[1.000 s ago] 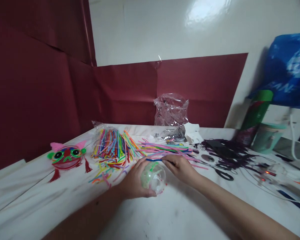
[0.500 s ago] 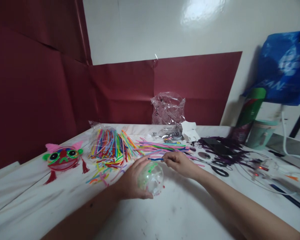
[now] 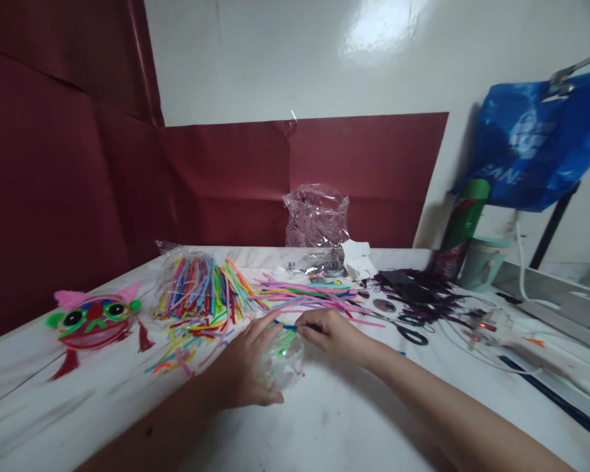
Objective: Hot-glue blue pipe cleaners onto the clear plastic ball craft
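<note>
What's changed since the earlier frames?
The view has swung right, so everything sits further left in the picture. The right hand looks slightly closer to the left hand, with less of the blue strip showing between their fingers. Nothing visibly taken up or let go.

Unchanged: left hand on the clear ball, right pinching the strip; mask and scissors lying on the table.

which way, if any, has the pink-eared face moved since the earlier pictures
No: the pink-eared face keeps its place, left of the bagged coloured stems; the whole view has shifted.
</note>
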Tool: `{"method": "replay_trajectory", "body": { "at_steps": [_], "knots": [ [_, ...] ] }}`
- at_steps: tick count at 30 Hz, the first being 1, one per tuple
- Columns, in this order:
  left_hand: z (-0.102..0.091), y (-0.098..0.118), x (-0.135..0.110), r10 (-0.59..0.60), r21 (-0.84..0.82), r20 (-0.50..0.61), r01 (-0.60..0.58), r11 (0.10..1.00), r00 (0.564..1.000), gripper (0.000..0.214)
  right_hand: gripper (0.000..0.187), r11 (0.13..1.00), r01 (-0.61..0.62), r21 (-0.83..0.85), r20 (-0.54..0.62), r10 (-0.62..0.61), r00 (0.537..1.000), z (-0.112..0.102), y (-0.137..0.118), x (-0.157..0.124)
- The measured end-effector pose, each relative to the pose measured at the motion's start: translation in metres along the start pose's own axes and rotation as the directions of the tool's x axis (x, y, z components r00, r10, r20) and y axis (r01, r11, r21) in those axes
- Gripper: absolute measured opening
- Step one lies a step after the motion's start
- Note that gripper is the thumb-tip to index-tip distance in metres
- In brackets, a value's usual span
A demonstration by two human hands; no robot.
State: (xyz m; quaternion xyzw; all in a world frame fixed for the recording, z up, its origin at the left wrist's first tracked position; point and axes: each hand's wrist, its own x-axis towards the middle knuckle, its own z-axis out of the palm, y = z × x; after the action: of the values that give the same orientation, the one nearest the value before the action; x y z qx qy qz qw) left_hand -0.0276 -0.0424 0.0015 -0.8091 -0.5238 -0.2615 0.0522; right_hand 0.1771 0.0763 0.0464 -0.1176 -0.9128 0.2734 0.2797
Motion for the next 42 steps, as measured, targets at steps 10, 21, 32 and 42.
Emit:
{"method": "replay_trajectory", "body": {
  "at_steps": [10, 21, 32, 42],
  "knots": [
    [-0.001, 0.003, 0.002, 0.115, 0.038, -0.035, -0.113, 0.993, 0.993, 0.105, 0.018, 0.969, 0.191, -0.159, 0.001, -0.193, 0.981, 0.003, 0.004, 0.0],
    [-0.002, 0.003, 0.004, 0.179, 0.022, -0.045, -0.178, 0.984, 0.983, 0.096, 0.012, 0.808, 0.126, -0.575, -0.064, -0.198, 0.978, 0.022, 0.003, -0.004],
    [0.001, 0.003, 0.006, 0.137, -0.025, -0.128, -0.141, 0.99, 0.982, 0.088, 0.011, 0.859, 0.125, -0.496, -0.097, -0.198, 0.975, 0.019, 0.007, -0.004],
    [0.0, 0.006, 0.005, 0.09, -0.095, -0.105, -0.1, 0.99, 0.99, 0.09, 0.011, 0.921, 0.109, -0.373, -0.138, -0.172, 0.975, 0.023, 0.008, -0.005]
  ]
}}
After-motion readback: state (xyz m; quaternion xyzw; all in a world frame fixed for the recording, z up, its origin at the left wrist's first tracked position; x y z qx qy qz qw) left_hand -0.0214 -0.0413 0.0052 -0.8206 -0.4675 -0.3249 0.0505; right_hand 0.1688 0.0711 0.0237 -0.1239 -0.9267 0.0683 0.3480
